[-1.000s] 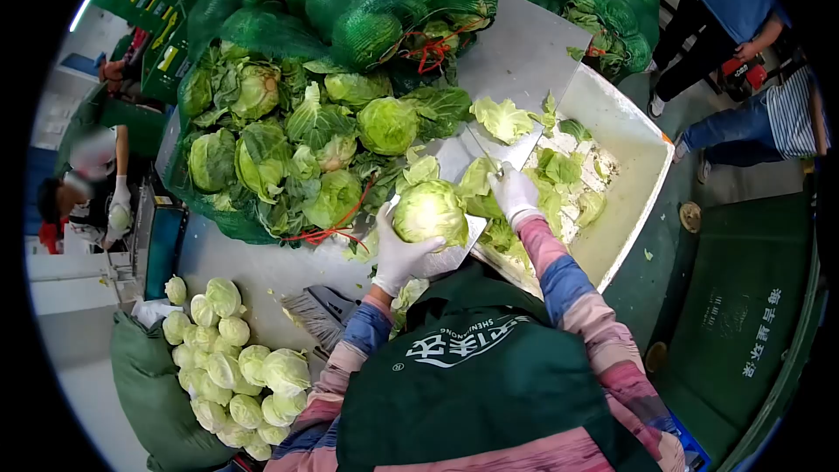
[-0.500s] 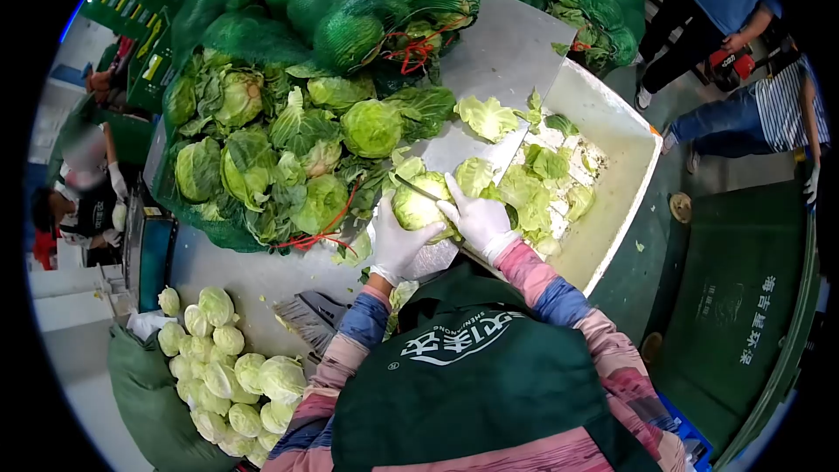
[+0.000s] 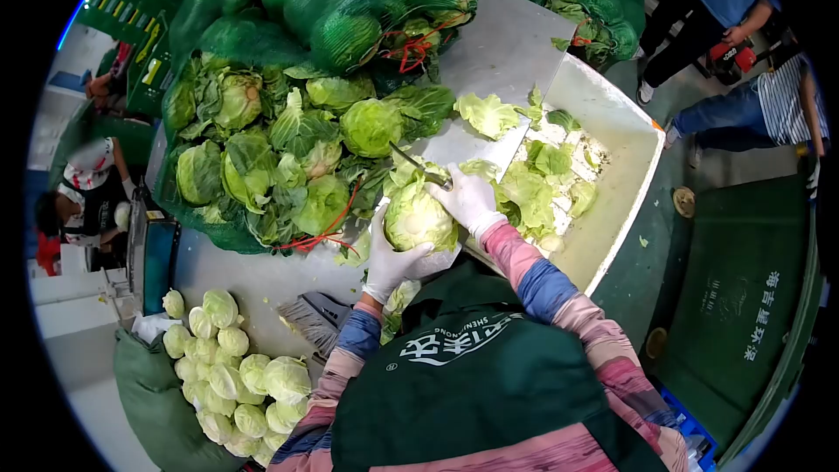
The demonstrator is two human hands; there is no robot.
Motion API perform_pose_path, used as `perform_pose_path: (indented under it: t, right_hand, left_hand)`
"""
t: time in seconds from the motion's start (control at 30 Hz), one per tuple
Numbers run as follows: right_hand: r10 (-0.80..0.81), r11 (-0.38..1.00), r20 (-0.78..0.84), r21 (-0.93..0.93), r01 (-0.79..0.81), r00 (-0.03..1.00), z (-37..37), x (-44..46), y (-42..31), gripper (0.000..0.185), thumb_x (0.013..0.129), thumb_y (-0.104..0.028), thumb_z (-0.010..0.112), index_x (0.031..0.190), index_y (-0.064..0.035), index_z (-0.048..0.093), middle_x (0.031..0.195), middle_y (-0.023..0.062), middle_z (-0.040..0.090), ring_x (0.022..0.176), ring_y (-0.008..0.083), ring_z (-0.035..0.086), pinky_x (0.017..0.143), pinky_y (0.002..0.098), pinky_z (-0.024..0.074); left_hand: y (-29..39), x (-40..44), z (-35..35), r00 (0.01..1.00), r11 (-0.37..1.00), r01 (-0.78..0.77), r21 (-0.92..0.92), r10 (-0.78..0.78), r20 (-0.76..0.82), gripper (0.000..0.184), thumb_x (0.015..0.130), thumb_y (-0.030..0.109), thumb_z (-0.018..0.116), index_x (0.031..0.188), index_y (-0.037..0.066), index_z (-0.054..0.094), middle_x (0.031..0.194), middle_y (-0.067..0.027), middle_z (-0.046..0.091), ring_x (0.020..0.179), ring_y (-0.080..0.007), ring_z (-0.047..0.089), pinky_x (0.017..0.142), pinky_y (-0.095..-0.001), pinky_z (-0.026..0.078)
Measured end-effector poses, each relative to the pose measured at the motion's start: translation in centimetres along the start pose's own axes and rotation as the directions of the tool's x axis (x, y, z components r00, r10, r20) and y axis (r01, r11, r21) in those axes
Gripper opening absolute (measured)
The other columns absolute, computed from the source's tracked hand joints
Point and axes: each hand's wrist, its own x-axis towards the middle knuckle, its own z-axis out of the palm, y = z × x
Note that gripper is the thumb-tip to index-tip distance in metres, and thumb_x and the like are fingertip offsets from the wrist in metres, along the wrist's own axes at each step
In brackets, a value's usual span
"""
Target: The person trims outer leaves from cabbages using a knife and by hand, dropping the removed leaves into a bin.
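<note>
My left hand (image 3: 390, 258), in a white glove, is wrapped around the near left side of a pale green cabbage (image 3: 419, 220). The cabbage's cut stem end faces up toward me. Gripped in my gloved right hand (image 3: 469, 204) is a knife (image 3: 421, 166), its dark, narrow blade pointing up and left above the far side of the cabbage. Fingers of this hand also rest close against the cabbage's right side; whether they touch it I cannot tell. Loose outer leaves (image 3: 486, 115) lie on the metal table beyond my hands.
An open green net sack (image 3: 218, 232) of untrimmed cabbages lies left of centre. Trimmed cabbages (image 3: 253, 373) are heaped at lower left beside a brush (image 3: 313, 319). A white bin (image 3: 625, 153) with cut leaves stands right. Several people are nearby; a large green container (image 3: 743, 297) is at right.
The knife has come off the cabbage and its blade now points farther up and away. The cabbage has turned in my left hand, bringing its stem end into view.
</note>
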Motion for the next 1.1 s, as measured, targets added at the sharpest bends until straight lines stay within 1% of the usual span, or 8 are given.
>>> perform_pose_path:
  t: [0.3, 0.37, 0.5, 0.6, 0.7, 0.77, 0.93, 1.1]
  right_hand:
    - [0.128, 0.990, 0.110, -0.077, -0.120, 0.986, 3.9, 0.6, 1.9, 0.048, 0.086, -0.039, 0.060, 0.129, -0.0167, 0.052, 0.080, 0.0159, 0.068, 0.075, 0.0340, 0.066, 0.065, 0.0447, 0.0509]
    - [0.157, 0.984, 0.025, 0.077, -0.159, 0.987, 4.5, 0.0, 2.8, 0.051, 0.087, -0.040, 0.059, 0.132, -0.0183, 0.050, 0.084, 0.0156, 0.069, 0.080, 0.0330, 0.067, 0.069, 0.0436, 0.0512]
    - [0.243, 0.952, 0.130, 0.157, -0.262, 0.961, 3.9, -3.2, 3.7, 0.068, 0.083, -0.049, 0.062, 0.133, -0.0053, 0.048, 0.086, 0.0208, 0.068, 0.081, 0.0382, 0.065, 0.073, 0.0437, 0.0506]
    - [0.206, 0.893, -0.064, 0.420, -0.161, 0.976, 0.7, -4.2, 0.4, 0.073, 0.078, -0.056, 0.066, 0.126, -0.0025, 0.053, 0.091, 0.0234, 0.066, 0.087, 0.0382, 0.064, 0.077, 0.0422, 0.0496]
    - [0.066, 0.944, -0.282, 0.327, 0.032, 0.957, -0.7, -3.0, -1.3, 0.065, 0.078, -0.054, 0.066, 0.117, -0.0015, 0.058, 0.099, 0.0228, 0.064, 0.094, 0.0364, 0.062, 0.081, 0.0416, 0.0487]
    - [0.097, 0.936, -0.002, 0.341, -0.090, 0.995, 0.6, -1.2, 0.6, 0.058, 0.082, -0.050, 0.064, 0.115, -0.0029, 0.061, 0.097, 0.0218, 0.066, 0.090, 0.0371, 0.063, 0.079, 0.0421, 0.0494]
    - [0.161, 0.980, 0.060, 0.108, -0.166, 0.985, 1.5, 0.8, 1.7, 0.036, 0.086, -0.036, 0.062, 0.099, -0.0031, 0.065, 0.089, 0.0221, 0.067, 0.083, 0.0392, 0.064, 0.074, 0.0449, 0.0507]
    - [0.103, 0.994, 0.095, -0.051, -0.099, 0.990, 5.4, 0.7, 4.5, 0.030, 0.088, -0.031, 0.058, 0.100, -0.0047, 0.065, 0.093, 0.0215, 0.067, 0.086, 0.0373, 0.066, 0.078, 0.0456, 0.0507]
  left_hand:
    - [-1.2, -1.6, -2.9, 0.985, 0.929, -0.139, 0.344, 0.093, 0.146, 0.103, 0.062, 0.020, 0.087, 0.145, 0.007, 0.028, 0.141, -0.0152, 0.040, 0.132, -0.0258, 0.039, 0.107, -0.0364, 0.037]
    - [-1.5, -2.1, -2.0, 0.954, 0.944, 0.276, -0.182, -0.292, -0.071, 0.096, 0.070, 0.019, 0.084, 0.145, 0.007, 0.026, 0.138, -0.0184, 0.041, 0.127, -0.0257, 0.045, 0.101, -0.0347, 0.043]
    - [-0.7, -0.7, 1.6, 0.931, 0.898, 0.210, -0.386, -0.305, -0.202, 0.090, 0.074, 0.012, 0.079, 0.141, -0.002, 0.020, 0.128, -0.0179, 0.048, 0.112, -0.0236, 0.054, 0.096, -0.0339, 0.046]
    - [-0.2, 0.8, 2.4, 0.944, 0.975, 0.146, -0.165, -0.187, -0.270, 0.090, 0.070, 0.016, 0.083, 0.138, -0.004, 0.026, 0.126, -0.0172, 0.048, 0.111, -0.0235, 0.054, 0.096, -0.0334, 0.045]
    - [-1.5, 1.3, 2.2, 0.966, 0.991, 0.050, 0.121, -0.017, -0.259, 0.093, 0.065, 0.020, 0.086, 0.137, -0.005, 0.031, 0.128, -0.0172, 0.046, 0.113, -0.0241, 0.053, 0.097, -0.0332, 0.045]
    - [-1.3, 1.4, 1.5, 0.983, 0.984, 0.041, 0.172, -0.008, -0.184, 0.094, 0.069, 0.014, 0.084, 0.141, -0.003, 0.026, 0.131, -0.0181, 0.047, 0.117, -0.0230, 0.052, 0.099, -0.0338, 0.044]
    - [0.1, 0.6, -0.1, 0.997, 0.976, 0.077, -0.206, -0.080, -0.009, 0.096, 0.067, 0.015, 0.083, 0.144, 0.002, 0.028, 0.135, -0.0160, 0.043, 0.118, -0.0246, 0.051, 0.102, -0.0334, 0.042]
    - [-3.1, 1.0, -3.1, 1.000, 0.996, -0.015, 0.092, 0.014, 0.008, 0.098, 0.067, 0.015, 0.082, 0.146, 0.003, 0.027, 0.137, -0.0166, 0.045, 0.121, -0.0253, 0.051, 0.104, -0.0355, 0.040]
